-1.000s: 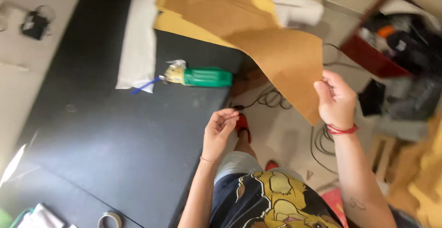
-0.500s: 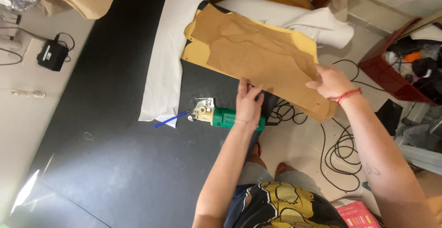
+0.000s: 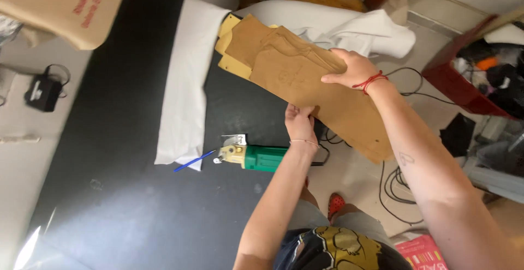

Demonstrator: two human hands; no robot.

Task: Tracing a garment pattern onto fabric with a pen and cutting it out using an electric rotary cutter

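Observation:
A stack of brown and yellow paper pattern pieces (image 3: 284,68) hangs half over the right edge of a black table (image 3: 109,204). My left hand (image 3: 299,120) grips the near edge of the brown sheets from below. My right hand (image 3: 352,69), with a red string on its wrist, lies flat on top of them. Just below my left hand, a green electric cutter (image 3: 254,155) with a metal head lies on the table.
A folded white cloth (image 3: 185,84) and a blue pen (image 3: 194,161) lie on the table. More white cloth (image 3: 355,30) is heaped behind. Black cables (image 3: 396,185) trail on the floor. A red bin (image 3: 464,79) stands right, a black charger (image 3: 42,93) left.
The brown sheets have swung round and now lie lower over the table's edge. My right hand moved from their edge onto their top. My left hand shifted down along the near edge.

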